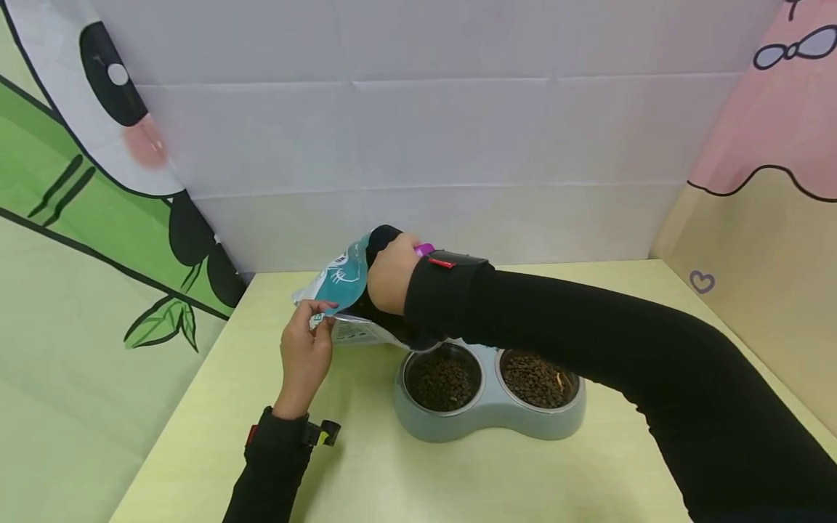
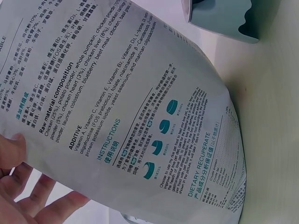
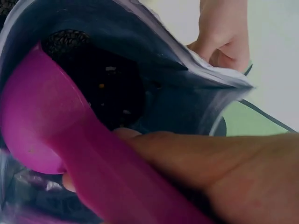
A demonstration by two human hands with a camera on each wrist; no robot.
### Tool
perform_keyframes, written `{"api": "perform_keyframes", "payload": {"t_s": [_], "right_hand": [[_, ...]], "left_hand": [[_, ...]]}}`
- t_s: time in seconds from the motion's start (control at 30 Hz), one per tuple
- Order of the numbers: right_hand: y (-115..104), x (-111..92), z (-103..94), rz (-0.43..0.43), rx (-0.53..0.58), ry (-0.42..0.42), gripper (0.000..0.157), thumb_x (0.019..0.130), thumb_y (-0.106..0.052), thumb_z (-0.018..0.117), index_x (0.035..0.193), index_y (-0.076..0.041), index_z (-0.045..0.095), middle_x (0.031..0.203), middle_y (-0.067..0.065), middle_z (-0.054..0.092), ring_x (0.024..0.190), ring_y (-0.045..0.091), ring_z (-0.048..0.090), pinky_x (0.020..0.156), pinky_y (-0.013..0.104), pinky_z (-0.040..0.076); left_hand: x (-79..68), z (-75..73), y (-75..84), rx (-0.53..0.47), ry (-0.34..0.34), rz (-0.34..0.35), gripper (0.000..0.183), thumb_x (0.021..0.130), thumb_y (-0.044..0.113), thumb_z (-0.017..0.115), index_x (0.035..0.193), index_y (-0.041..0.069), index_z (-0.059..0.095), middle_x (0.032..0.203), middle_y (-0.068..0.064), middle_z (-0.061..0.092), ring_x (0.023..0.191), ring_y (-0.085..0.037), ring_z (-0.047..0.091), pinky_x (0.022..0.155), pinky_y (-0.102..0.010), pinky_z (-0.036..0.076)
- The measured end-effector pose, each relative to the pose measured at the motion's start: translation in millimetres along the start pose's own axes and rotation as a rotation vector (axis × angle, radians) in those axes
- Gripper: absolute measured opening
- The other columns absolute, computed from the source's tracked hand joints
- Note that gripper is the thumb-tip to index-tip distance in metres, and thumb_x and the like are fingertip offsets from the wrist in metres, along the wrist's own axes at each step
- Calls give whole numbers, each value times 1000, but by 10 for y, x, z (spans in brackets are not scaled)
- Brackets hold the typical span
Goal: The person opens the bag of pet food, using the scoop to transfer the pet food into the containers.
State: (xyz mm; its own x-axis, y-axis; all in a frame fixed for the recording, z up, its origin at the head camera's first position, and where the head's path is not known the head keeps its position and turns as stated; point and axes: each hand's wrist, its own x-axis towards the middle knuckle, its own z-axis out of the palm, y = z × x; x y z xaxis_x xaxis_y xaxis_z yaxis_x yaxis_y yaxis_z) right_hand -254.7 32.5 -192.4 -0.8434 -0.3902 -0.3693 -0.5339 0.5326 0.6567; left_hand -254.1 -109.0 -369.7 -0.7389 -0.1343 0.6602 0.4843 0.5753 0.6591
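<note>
My left hand (image 1: 306,356) pinches the near edge of a teal and white pet food bag (image 1: 353,269), which leans with its mouth turned to the right. In the left wrist view, printed text and small scoop diagrams cover the bag's side (image 2: 126,93). My right hand (image 1: 391,280) reaches into the mouth and grips a magenta scoop (image 3: 42,112) by its handle. Dark kibble (image 3: 67,42) shows beyond the scoop's bowl in the right wrist view. Below the bag stands a blue-grey double feeder (image 1: 490,427), with brown kibble in its left bowl (image 1: 445,381) and right bowl (image 1: 532,379).
A pale yellow table (image 1: 366,472) carries everything. White creased sheeting (image 1: 445,138) forms the back wall, and printed cartoon panels stand at left and right. My right forearm (image 1: 562,305) crosses above the feeder's right side.
</note>
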Motion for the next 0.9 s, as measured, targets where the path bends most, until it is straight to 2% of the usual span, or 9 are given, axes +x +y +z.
{"api": "perform_keyframes", "payload": {"t_s": [0.1,0.27,0.37,0.57,0.67,0.77,0.9], "right_hand": [[-48,64,10,23,8,-30,27,83,-32,59,102,-13,61,101,1,61,84,21,55,80,36,48],[-69,159,83,32,31,-33,24,84,-32,58,100,-15,63,101,1,61,84,21,56,80,37,49],[-68,217,146,53,83,-41,25,86,-32,56,103,-14,62,104,2,60,86,22,55,80,37,49],[-76,300,270,133,198,-29,29,85,-31,56,108,-13,60,107,3,59,88,23,55,74,37,51],[-68,297,314,133,227,8,26,85,-30,56,104,-13,61,103,3,60,84,23,56,71,37,51],[-46,284,370,94,270,52,20,87,-27,53,97,-14,63,97,3,61,79,22,56,68,37,51],[-8,284,455,66,344,81,17,90,-24,48,86,-15,62,82,2,59,69,18,54,61,32,49]], "left_hand": [[1,2,-3,3,2,4,13,84,-7,52,91,3,50,97,-13,60,94,-26,55,72,-46,51],[4,6,-8,2,10,12,13,83,-8,53,91,2,50,97,-13,60,93,-26,56,68,-47,52],[0,10,-14,2,10,15,12,83,-8,53,91,2,50,96,-13,60,91,-25,56,65,-46,52],[-22,31,0,1,1,9,14,83,-7,53,91,3,50,96,-12,60,93,-26,56,71,-45,52],[-15,34,5,-6,1,10,14,83,-9,52,91,3,49,96,-13,60,94,-26,56,72,-45,51],[-8,31,5,-10,5,11,14,82,-10,51,90,2,49,96,-14,60,94,-27,56,71,-46,51],[-6,28,6,-10,3,9,14,82,-10,51,90,1,49,96,-14,60,94,-28,56,71,-47,51]]}}
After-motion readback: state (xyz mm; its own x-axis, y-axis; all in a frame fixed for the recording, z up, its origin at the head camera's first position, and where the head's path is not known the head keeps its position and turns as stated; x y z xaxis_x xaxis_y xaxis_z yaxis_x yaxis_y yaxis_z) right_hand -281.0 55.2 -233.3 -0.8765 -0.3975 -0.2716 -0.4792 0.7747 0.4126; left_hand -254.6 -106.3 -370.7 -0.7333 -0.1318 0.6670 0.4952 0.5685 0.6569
